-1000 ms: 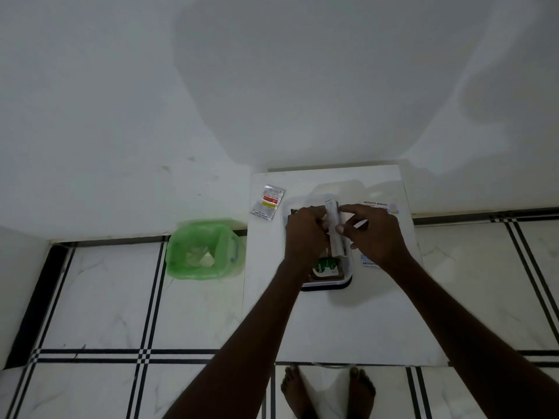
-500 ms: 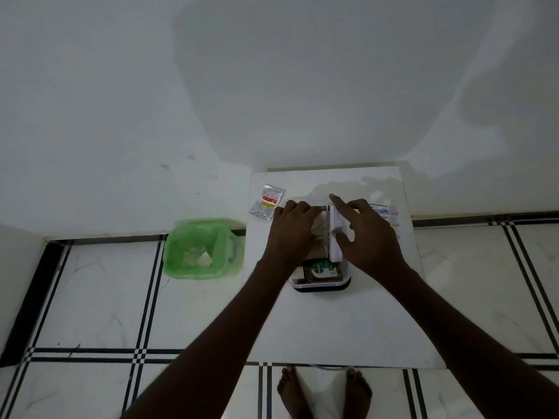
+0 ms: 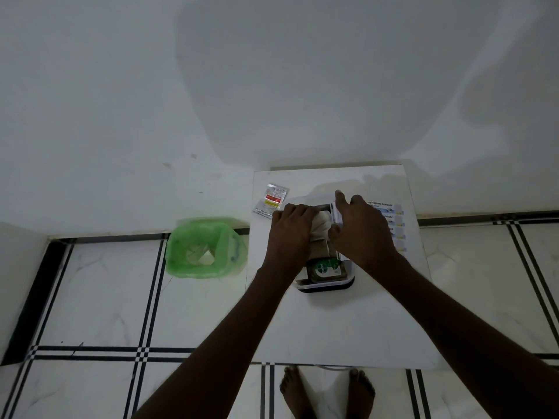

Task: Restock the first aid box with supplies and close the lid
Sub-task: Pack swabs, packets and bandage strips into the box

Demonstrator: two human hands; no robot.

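The first aid box (image 3: 326,286), white with a dark base, stands open on a small white table (image 3: 332,328). A brown bottle with a green label (image 3: 324,270) lies in its near end, and a beige cloth roll (image 3: 320,229) lies further in. My left hand (image 3: 292,234) presses down on the left side of the contents. My right hand (image 3: 361,232) holds a thin white packet (image 3: 336,213) upright on its edge along the box's right side. The lid is not visible.
A small sachet with red and yellow print (image 3: 271,201) lies on the table left of the box. A strip of antiseptic bandages (image 3: 393,225) lies to the right. A green-lined waste bin (image 3: 205,247) stands on the tiled floor at the left. My bare feet show below the table.
Both hands have gone from holding the white packet above the box to lowering it inside. The left hand let go of the packet and now presses on the contents.
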